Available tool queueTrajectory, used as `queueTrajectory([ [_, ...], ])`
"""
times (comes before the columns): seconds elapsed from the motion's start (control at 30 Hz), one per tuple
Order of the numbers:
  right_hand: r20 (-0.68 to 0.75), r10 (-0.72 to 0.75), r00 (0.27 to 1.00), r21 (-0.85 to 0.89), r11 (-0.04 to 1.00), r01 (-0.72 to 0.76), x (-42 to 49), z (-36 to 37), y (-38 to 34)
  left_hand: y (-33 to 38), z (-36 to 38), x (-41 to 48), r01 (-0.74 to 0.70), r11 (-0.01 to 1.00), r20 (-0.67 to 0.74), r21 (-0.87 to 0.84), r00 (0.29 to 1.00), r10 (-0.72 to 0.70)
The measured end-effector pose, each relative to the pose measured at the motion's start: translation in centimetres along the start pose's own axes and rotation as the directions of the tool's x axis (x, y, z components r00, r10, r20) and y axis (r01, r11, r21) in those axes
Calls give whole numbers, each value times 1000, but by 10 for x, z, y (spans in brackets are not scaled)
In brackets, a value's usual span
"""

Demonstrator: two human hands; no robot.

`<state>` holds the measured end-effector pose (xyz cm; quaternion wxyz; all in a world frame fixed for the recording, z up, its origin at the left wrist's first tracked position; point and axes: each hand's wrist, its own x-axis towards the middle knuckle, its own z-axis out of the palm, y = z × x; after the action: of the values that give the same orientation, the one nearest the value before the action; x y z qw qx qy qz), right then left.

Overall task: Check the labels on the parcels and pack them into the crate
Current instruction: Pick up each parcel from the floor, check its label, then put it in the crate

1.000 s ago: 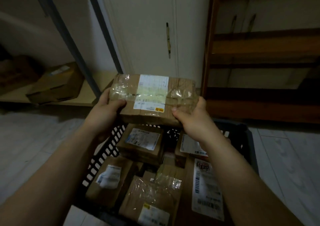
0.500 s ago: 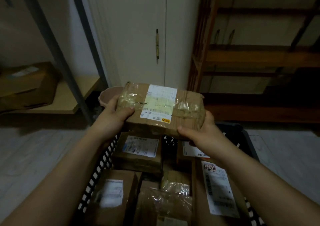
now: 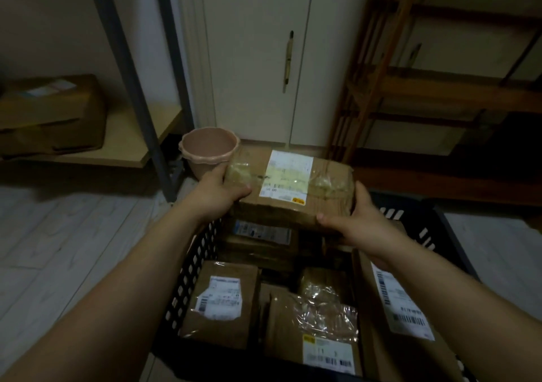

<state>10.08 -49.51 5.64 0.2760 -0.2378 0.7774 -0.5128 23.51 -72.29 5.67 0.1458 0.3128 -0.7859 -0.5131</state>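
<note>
Dim storeroom, pale floor (image 3: 58, 249) | left hand (image 3: 215, 191) and right hand (image 3: 357, 223) are grasping taped parcel (image 3: 293, 188) by its ends | hovering over crate (image 3: 190, 273) of parcels | label (image 3: 287, 176) facing up

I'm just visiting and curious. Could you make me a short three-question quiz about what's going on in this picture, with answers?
1. True or false: the parcel is held by one hand only.
2. What stands on the floor just beyond the crate? A) a pink pot B) a kettle C) a shoe
3. Which way does the held parcel's label face?

Key:
1. False: left hand and right hand grip its two ends.
2. A, the pink pot.
3. Upward, toward the camera.
</note>
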Motion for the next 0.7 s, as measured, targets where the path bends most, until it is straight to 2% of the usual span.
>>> queueTrajectory([
  [0.17,75,100,992,-90,992,-93,29,23,21,-20,8,-7,-9,984,-6,179,1000,10],
  [0.33,94,217,972,-103,973,-208,42,38,36,-35,13,-9,114,949,81,295,986,-143],
  [0.43,92,254,963,-144,960,-239,48,44,43,-42,20,-5,146,919,83,366,979,-188],
  [0.53,60,234,970,-178,959,-221,53,49,44,-51,26,0,142,909,86,391,978,-190],
  [0.7,61,127,990,-166,979,-116,58,52,46,-61,32,13,81,913,45,399,993,-108],
])
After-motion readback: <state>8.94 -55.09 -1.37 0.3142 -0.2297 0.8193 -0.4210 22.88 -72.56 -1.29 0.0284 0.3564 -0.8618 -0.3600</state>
